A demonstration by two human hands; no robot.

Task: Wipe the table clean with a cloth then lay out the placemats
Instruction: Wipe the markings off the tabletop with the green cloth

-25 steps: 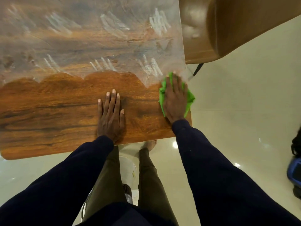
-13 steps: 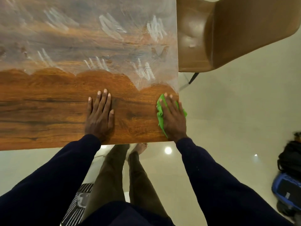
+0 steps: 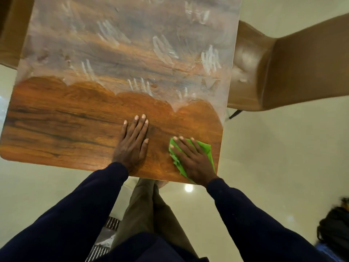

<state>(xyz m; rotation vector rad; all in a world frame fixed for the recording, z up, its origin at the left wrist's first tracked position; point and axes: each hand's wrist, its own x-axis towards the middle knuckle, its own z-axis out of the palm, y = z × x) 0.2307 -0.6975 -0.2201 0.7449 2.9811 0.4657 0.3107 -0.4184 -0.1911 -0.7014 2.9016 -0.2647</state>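
The cloth [image 3: 205, 148] is green and sits near the near-right corner of the tabletop [image 3: 66, 129]. It's bunched flat under the right hand [image 3: 190, 159]. That hand is palm down with its fingers straight and a bit fanned, pressing on the cloth rather than grabbing it. Green pokes out past the fingertips on the left and along the hand's right side. The cloth's lower end reaches the near edge, and its right side stops just short of the right edge.

The left hand [image 3: 132, 142] is flat on bare wood just beside the right one, not touching it. Its fingers are straight and close together, and its wrist is at the near edge.

The near strip of the tabletop is clean, shiny wood all the way to the rounded near-left corner, so there's lots of open room on that side. Beyond a scalloped line, the far part is covered in a whitish film [image 3: 132, 44] with finger streaks, out to both side edges.

A brown chair [image 3: 283, 69] is tucked close against the far half of the right edge. Another chair [image 3: 9, 25] sits by the far-left corner. Pale glossy floor [image 3: 273, 157] is open off the near-right corner, and a dark bag [image 3: 334, 229] sits well apart from the table.
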